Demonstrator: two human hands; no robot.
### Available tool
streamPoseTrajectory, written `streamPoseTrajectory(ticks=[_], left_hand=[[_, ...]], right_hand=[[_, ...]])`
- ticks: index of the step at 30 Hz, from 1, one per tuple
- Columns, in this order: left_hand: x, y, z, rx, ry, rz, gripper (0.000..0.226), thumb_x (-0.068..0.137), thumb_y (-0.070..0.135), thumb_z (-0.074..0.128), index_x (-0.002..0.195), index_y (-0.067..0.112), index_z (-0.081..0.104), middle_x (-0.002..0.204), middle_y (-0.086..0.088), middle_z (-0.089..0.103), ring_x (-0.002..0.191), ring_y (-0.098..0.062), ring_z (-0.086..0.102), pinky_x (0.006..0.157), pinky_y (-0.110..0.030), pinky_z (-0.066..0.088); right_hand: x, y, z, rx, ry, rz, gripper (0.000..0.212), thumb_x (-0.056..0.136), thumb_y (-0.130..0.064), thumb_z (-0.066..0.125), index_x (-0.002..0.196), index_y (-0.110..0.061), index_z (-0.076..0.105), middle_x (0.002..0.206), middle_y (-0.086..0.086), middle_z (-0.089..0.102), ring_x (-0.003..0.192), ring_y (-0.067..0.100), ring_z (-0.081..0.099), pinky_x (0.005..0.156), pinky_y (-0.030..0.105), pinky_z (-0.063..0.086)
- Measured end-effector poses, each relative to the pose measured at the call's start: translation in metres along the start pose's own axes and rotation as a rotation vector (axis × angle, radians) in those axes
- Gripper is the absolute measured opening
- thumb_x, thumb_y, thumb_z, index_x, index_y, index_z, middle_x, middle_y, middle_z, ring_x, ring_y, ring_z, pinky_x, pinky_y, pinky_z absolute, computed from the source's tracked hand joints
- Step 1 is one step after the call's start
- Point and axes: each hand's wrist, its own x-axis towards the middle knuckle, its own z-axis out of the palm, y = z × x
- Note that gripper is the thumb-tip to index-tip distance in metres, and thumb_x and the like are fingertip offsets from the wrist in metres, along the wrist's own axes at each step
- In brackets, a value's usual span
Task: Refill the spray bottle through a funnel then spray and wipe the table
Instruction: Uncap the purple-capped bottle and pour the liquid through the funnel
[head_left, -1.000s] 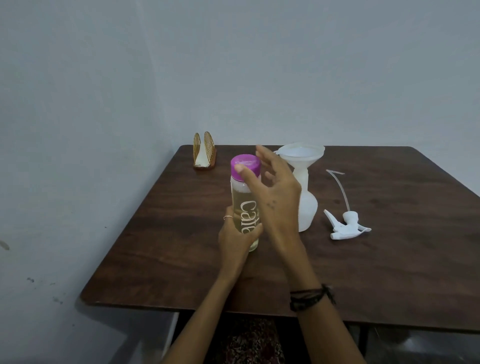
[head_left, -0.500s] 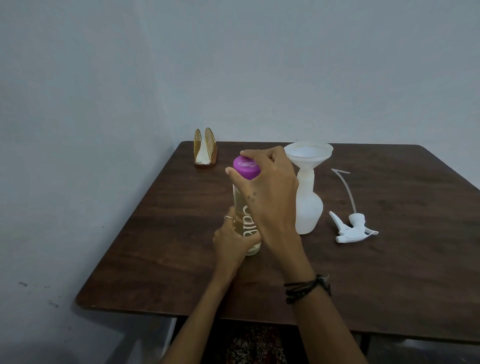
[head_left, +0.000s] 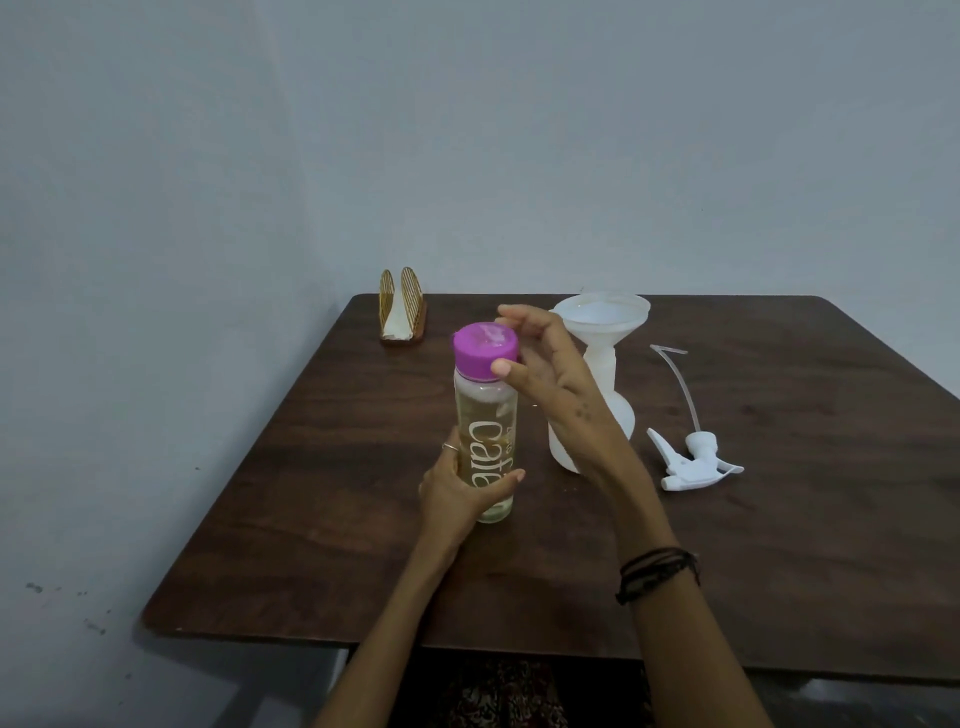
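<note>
— Two hands up front, what do I have?
— My left hand (head_left: 457, 486) grips the lower body of the clear bottle (head_left: 485, 441), upright on the table (head_left: 322, 551). My right hand (head_left: 545, 364) was clamped over the purple cap (head_left: 485, 351) half a second ago; now its fingers are spread, the thumb just touching the cap's side.
— Meaning?
— Probably re-gripping between twists; the cap is still on. Beyond, the spray bottle (head_left: 602, 410) carries the funnel (head_left: 605, 314), with the trigger head (head_left: 691, 462) lying beside it.
</note>
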Motion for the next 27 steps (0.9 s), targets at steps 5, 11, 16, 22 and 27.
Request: streamPoseTrajectory(ticks=[5,11,16,22,27], left_hand=[[0.003,-0.008,0.001,-0.035,-0.015,-0.011,0.078,0.037,0.057,0.075,0.107,0.025,0.06,0.094,0.011,0.072,0.092,-0.01,0.068,0.091,-0.041,0.052],[0.002,-0.008,0.0,-0.063,-0.038,-0.011,0.07,0.034,0.057,0.071,0.1,0.038,0.056,0.085,0.023,0.066,0.093,-0.008,0.066,0.093,-0.037,0.05],[0.004,-0.009,0.001,-0.064,-0.027,0.002,0.058,0.035,0.057,0.073,0.088,0.041,0.056,0.085,0.023,0.068,0.091,-0.007,0.066,0.092,-0.039,0.051],[0.004,-0.011,0.002,-0.078,-0.032,0.014,0.065,0.037,0.057,0.075,0.096,0.036,0.056,0.086,0.021,0.068,0.09,-0.007,0.067,0.091,-0.041,0.052],[0.004,-0.011,0.002,-0.06,-0.007,0.022,0.065,0.035,0.058,0.072,0.094,0.036,0.056,0.082,0.025,0.065,0.088,-0.008,0.066,0.09,-0.036,0.052]], right_hand=[[-0.004,0.004,0.005,0.081,0.165,-0.023,0.04,0.082,-0.031,0.061,0.119,-0.033,0.045,0.115,0.0,0.059,0.112,0.013,0.059,0.096,0.033,0.049],[0.004,-0.007,0.033,-0.232,0.153,-0.02,0.097,0.062,-0.027,0.086,0.136,-0.029,0.024,0.122,-0.006,0.05,0.103,-0.002,0.052,0.079,-0.002,0.041],[0.005,-0.001,0.028,-0.245,0.278,-0.016,0.096,0.067,-0.02,0.083,0.141,-0.025,0.023,0.13,0.002,0.052,0.113,0.011,0.054,0.087,0.011,0.047],[-0.011,0.001,0.001,-0.065,0.413,-0.039,0.061,0.08,-0.012,0.071,0.132,-0.019,0.039,0.11,0.009,0.065,0.1,0.012,0.064,0.088,0.023,0.051],[-0.007,0.002,0.021,-0.11,0.313,-0.007,0.075,0.072,-0.03,0.077,0.134,-0.03,0.034,0.118,0.007,0.064,0.11,0.016,0.062,0.094,0.03,0.05]])
